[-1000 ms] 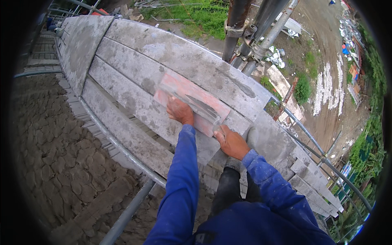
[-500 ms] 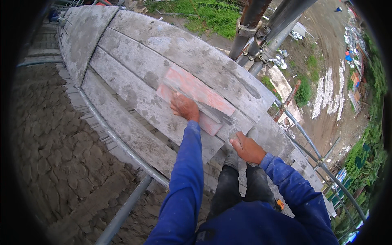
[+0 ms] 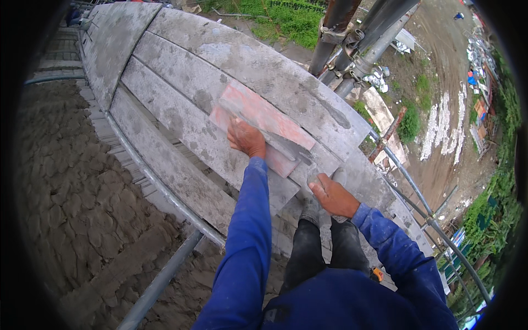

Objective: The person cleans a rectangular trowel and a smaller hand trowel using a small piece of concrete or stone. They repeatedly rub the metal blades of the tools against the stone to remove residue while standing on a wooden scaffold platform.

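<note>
My left hand point(image 3: 246, 138) is closed at the near side of a pinkish, mortar-smeared rectangular plastering float point(image 3: 275, 121), fingers wrapped round its grip. The float is held over the grey planks point(image 3: 181, 118). My right hand point(image 3: 334, 197) is closed round the handle of what looks like a trowel, thumb along the top, just below and to the right of the float. A narrow grey blade point(image 3: 291, 147) lies across the float's face, pointing from the right hand toward the left; its join to the handle is hard to make out.
Wet, rough mortar point(image 3: 93, 209) covers the surface at left, behind a metal pipe point(image 3: 159, 187). Upright scaffold tubes with clamps point(image 3: 352, 49) stand at the far right of the planks. Gaps run between planks. Ground with debris point(image 3: 434, 121) lies far below at right.
My left hand and the float have shifted very slightly up and to the left in the picture. The right hand has barely moved, and both grips are the same.
</note>
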{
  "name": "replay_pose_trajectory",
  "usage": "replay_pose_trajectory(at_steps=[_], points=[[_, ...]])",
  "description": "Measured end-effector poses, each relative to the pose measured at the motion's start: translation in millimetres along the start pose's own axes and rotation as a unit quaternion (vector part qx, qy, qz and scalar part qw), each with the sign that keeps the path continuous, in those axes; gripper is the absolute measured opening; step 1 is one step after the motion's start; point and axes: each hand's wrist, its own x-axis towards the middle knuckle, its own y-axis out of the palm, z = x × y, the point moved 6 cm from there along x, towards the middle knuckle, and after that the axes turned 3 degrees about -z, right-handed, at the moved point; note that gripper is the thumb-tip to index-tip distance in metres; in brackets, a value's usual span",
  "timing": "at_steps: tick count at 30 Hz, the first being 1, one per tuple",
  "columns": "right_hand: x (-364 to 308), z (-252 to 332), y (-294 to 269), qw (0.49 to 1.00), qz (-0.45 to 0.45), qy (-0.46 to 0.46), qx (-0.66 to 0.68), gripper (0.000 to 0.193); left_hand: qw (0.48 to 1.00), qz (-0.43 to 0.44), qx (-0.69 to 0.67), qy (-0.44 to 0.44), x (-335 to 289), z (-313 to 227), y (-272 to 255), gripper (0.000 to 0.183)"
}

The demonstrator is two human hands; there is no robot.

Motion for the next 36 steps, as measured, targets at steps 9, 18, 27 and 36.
replay_pose_trajectory(at_steps=[9, 18, 27, 36], points=[[41.9, 12.7, 21.7, 0.997, -0.060, -0.043, -0.014, 0.051, 1.000, -0.005, -0.018, -0.004, -3.8, -5.5, 1.8, 0.058], [-4.0, -6.2, -39.3, 0.965, -0.240, 0.055, -0.095, 0.048, 0.999, -0.026, 0.019, 0.022, 5.0, -1.6, -6.6, 0.051], [-34.0, -10.9, -22.3, 0.973, -0.200, 0.041, -0.105, 0.044, 0.995, 0.072, -0.001, 0.070, 12.7, -15.4, -24.9, 0.045], [-139.2, -43.6, -41.8, 0.969, -0.207, 0.073, 0.115, 0.051, 0.761, 0.155, 0.300, 0.554, 12.0, -69.3, -69.4, 0.031]])
